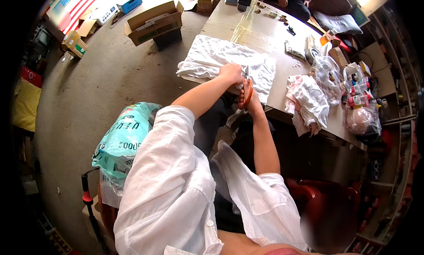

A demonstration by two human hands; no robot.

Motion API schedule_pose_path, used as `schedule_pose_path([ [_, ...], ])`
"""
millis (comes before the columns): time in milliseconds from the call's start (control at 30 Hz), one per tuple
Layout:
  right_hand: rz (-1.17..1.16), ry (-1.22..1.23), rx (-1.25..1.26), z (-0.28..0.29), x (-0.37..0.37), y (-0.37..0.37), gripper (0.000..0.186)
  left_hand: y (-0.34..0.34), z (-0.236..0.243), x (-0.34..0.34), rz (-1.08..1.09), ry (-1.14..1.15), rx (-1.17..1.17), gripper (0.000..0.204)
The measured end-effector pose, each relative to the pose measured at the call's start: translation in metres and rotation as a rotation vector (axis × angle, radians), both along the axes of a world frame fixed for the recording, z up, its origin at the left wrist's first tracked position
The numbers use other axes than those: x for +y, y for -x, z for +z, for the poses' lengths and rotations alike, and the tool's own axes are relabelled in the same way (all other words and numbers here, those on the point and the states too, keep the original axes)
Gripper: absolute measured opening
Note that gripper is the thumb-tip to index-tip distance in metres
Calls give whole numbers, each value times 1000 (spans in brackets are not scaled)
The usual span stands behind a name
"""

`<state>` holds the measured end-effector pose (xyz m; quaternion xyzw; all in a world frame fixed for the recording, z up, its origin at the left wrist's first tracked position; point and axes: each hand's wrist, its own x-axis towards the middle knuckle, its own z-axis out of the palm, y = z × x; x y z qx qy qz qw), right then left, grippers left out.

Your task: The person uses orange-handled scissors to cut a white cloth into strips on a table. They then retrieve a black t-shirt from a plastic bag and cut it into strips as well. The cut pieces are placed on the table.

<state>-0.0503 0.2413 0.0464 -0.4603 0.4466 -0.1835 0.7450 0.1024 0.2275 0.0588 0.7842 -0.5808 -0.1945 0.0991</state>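
A folded stack of white cloth [221, 61] lies at the near left corner of the worktop [265, 30], its left side hanging a little past the edge. The cloth is thin, soft and creased, several layers deep, with ragged wrinkles running across the top and a looser flap drooping over the near edge.

The left hand [231, 73] lies palm down on the near part of the cloth, fingers curled and pressing it flat; it grips nothing else that can be seen. The right hand [250, 96] sits just beside it at the near edge of the worktop, closed through the orange handles of a pair of scissors [247, 91], whose blades point away into the cloth; how far the blades are apart cannot be told.

Further right along the near edge lies a crumpled heap of white and pink rags [307, 98], partly hanging over. Beyond it, toward the right end, stand clear plastic bags [327, 72] and small bottles with red caps [358, 94]. An open cardboard box [154, 21] stands on the floor off the left edge, and a pale green printed sack [126, 138] rests beside the person's left elbow.
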Motion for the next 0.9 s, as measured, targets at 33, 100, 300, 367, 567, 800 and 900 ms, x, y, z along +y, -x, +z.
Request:
schedule_pose_path([
  [33,-1,-13,10,3,-1,-1,51,1,-2,-2,32,-1,27,39],
  [100,26,-93,22,8,-9,0,51,4,-3,-5,115,-14,92,38],
  [300,76,-242,13,21,-27,4,52,26,-16,0,360,112,59,37],
  [367,76,-274,29,23,-33,8,52,32,-24,4,340,236,54,31],
  [567,131,-133,204,22,-31,5,69,35,-45,21,245,445,135,24],
  [800,115,-166,219,9,-42,-11,63,29,-51,32,124,607,155,11],
  [900,140,-128,249,15,-38,-15,64,28,-51,33,132,631,179,12],
])
